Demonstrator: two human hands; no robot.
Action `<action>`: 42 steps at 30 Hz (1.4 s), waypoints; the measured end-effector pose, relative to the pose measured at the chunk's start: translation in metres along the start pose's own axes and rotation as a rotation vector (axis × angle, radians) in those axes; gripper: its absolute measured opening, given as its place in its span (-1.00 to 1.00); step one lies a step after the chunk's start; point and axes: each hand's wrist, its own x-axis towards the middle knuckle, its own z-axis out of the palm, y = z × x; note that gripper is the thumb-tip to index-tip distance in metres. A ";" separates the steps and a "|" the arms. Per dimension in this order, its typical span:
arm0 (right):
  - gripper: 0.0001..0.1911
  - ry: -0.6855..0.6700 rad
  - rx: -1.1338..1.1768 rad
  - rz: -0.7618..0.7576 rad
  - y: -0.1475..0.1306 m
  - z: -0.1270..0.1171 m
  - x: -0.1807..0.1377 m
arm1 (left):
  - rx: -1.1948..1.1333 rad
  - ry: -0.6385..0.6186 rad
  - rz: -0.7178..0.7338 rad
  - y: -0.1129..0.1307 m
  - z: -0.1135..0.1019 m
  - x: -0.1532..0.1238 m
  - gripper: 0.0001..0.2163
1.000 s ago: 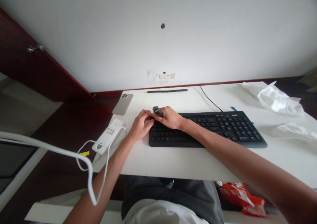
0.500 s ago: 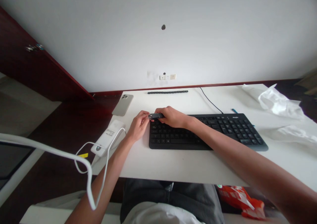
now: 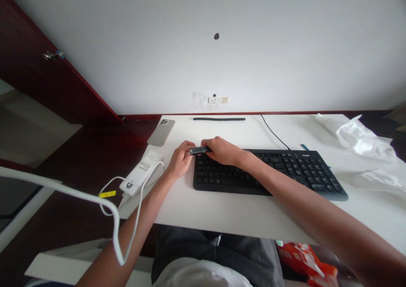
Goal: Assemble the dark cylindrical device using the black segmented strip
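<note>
Just left of centre, the right hand [image 3: 222,150] pinches 1 small dark tool [image 3: 198,150] above the keyboard's [image 3: 269,173] upper-left corner, while the left hand [image 3: 180,159] closes on its free tip. Held only by fingertips, it could slip onto the keys if either hand tugs unevenly.

Tool turns from upright to flat between the hands

A second ago the small dark tool [image 3: 198,150] stands up out of the right hand [image 3: 222,150], tip raised above the keyboard [image 3: 269,175]; now it lies level, pointing left, and the left hand [image 3: 181,160] meets its end with the fingertips. Both hands sit slightly nearer the keyboard's top left corner.
</note>
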 end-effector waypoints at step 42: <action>-0.81 -0.007 -0.039 0.015 -0.006 0.002 0.002 | 0.576 0.051 0.037 0.018 0.026 -0.038 -0.66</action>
